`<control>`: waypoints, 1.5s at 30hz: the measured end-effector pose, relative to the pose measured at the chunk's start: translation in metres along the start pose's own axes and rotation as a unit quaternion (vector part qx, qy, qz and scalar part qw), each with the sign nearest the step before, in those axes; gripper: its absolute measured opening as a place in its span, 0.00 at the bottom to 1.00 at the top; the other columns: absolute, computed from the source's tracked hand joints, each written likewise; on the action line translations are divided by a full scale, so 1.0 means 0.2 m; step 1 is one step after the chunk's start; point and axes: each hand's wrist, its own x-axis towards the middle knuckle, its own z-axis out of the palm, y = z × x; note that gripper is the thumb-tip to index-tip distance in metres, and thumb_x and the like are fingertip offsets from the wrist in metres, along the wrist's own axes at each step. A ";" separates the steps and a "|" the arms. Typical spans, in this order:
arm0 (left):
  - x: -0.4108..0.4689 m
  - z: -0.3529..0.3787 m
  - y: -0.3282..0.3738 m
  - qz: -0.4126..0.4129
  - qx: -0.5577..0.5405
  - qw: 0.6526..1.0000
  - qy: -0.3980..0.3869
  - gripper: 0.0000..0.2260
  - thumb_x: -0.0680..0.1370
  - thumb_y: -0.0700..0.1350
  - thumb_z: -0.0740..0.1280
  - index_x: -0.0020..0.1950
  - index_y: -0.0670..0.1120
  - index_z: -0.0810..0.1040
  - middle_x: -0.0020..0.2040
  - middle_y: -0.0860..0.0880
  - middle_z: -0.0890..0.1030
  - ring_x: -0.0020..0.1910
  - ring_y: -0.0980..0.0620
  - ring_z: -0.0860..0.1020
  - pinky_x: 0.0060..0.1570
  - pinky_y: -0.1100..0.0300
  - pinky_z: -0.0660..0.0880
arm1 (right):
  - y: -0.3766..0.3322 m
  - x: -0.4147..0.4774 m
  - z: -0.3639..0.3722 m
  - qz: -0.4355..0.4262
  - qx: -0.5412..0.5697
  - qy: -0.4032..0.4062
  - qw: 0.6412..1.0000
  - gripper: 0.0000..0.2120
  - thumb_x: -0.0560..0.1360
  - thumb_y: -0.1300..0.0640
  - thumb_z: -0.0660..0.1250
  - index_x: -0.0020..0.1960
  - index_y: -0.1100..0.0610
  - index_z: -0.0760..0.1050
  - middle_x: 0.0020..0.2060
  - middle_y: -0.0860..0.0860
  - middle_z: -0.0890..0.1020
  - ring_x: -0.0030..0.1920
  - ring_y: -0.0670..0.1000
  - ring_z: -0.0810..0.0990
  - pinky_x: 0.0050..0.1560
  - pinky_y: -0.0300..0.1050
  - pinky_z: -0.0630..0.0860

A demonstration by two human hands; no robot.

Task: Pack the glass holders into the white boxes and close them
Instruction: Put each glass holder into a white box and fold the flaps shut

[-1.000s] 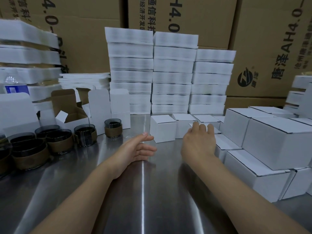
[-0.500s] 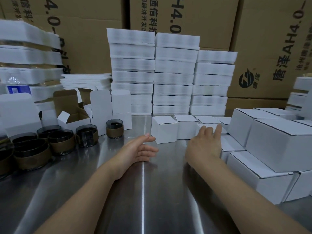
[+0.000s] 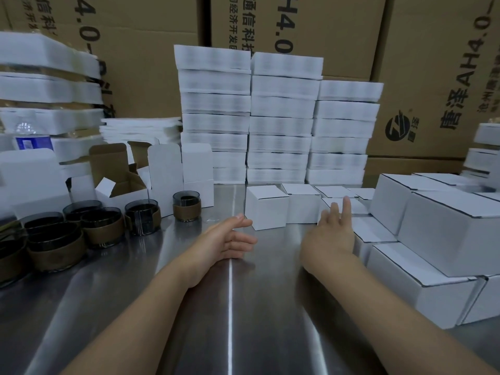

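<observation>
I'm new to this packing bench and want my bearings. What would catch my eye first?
Tall white stacks rise at the back centre, before brown cartons. Closed white boxes crowd the right of the steel table, and dark glass holders with brown bands cluster at the left. The left hand and right hand are open and empty in the middle.

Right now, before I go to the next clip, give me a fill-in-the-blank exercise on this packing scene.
1. The left hand and the right hand both hold ____.
2. The glass holders stand on the metal table to the person's ____ side.
3. The small white box just past the left hand's fingertips is ____, not open.
Missing words: nothing; left; closed.
</observation>
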 end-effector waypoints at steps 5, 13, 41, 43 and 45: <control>0.00 0.01 0.00 -0.004 -0.014 0.999 0.044 0.13 0.78 0.52 0.63 0.56 0.46 0.79 0.47 0.42 0.83 0.42 0.52 0.81 0.42 0.62 0.78 | -0.03 -0.01 0.03 -0.001 0.043 0.033 0.999 0.24 0.78 0.51 0.50 0.72 0.58 0.66 0.74 0.66 0.55 0.75 0.66 0.41 0.63 0.69 0.26; -0.02 0.05 -0.11 0.208 0.494 0.827 0.169 0.08 0.75 0.49 0.66 0.54 0.54 0.80 0.50 0.57 0.78 0.51 0.57 0.74 0.50 0.64 0.69 | -0.16 -0.08 0.03 -0.180 0.267 0.207 0.924 0.23 0.80 0.50 0.50 0.72 0.56 0.64 0.76 0.53 0.57 0.76 0.54 0.44 0.63 0.55 0.21; 0.76 -0.41 0.56 0.119 0.803 0.542 0.219 0.23 0.74 0.36 0.59 0.68 0.51 0.68 0.60 0.49 0.76 0.62 0.47 0.73 0.74 0.49 0.50 | -0.17 -0.01 0.12 -0.194 0.355 0.136 0.904 0.24 0.79 0.42 0.46 0.73 0.46 0.60 0.72 0.51 0.62 0.76 0.53 0.45 0.70 0.60 0.29; 0.72 -0.38 0.62 0.147 0.786 0.561 0.212 0.24 0.76 0.36 0.58 0.70 0.52 0.68 0.63 0.48 0.76 0.63 0.46 0.73 0.72 0.51 0.52 | -0.17 -0.01 0.12 -0.193 0.350 0.133 0.907 0.24 0.79 0.42 0.46 0.73 0.46 0.60 0.71 0.52 0.63 0.76 0.53 0.45 0.71 0.60 0.30; 0.64 -0.35 0.70 0.186 0.755 0.591 0.215 0.23 0.76 0.35 0.59 0.70 0.52 0.69 0.64 0.48 0.76 0.64 0.47 0.73 0.71 0.51 0.53 | -0.17 -0.01 0.11 -0.192 0.347 0.128 0.909 0.24 0.79 0.41 0.45 0.73 0.46 0.60 0.72 0.52 0.63 0.76 0.53 0.45 0.71 0.60 0.31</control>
